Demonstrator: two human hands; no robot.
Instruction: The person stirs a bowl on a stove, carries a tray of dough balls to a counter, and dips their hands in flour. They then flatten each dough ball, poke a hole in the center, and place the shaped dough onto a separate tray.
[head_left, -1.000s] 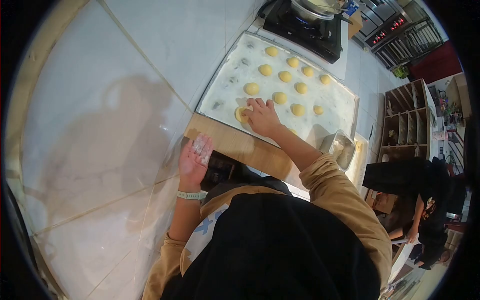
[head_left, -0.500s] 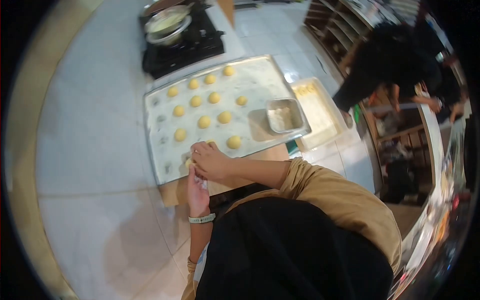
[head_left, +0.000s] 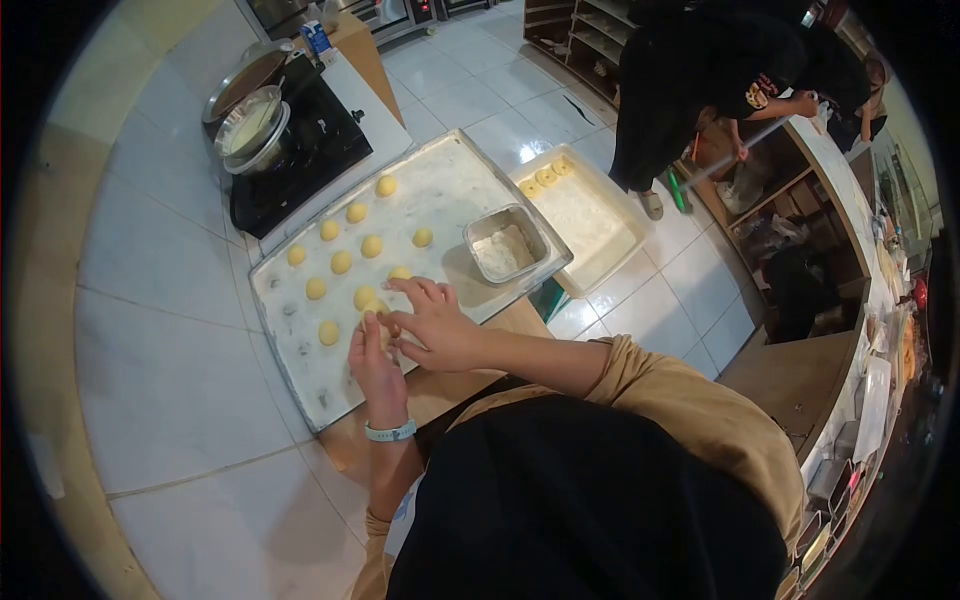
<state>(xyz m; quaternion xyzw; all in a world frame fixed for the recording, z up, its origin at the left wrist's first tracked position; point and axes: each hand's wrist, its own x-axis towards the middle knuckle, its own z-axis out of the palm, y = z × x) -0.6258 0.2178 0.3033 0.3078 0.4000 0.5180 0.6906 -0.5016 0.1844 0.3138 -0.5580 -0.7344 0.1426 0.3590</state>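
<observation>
Low over the near part of a metal baking tray (head_left: 300, 375), my left hand (head_left: 376, 375), with a pale watch at the wrist, has its fingers closed around a dough ball (head_left: 375, 308); much of that ball is hidden. My right hand (head_left: 440, 328) is beside it, fingers spread and thumb close to the left hand's fingers. Just beyond the fingertips sits another dough ball (head_left: 364, 296). Several more yellow balls stand in loose rows on the floured tray, among them a far one (head_left: 386, 185). A square metal tin (head_left: 507, 270) holding flour rests at the tray's right side.
A black stove (head_left: 330, 165) with a bowl (head_left: 250, 125) of pale mixture stands beyond the tray on the left. To the right, a cream plastic tub (head_left: 610, 255) contains a few yellow pieces. Near open shelves, another person (head_left: 665, 90) bends over beside a green broom head (head_left: 678, 192).
My view has turned, so the tray appears rotated and lower left. My right hand has opened and drawn slightly away from the left, which keeps hold of the dough ball.
</observation>
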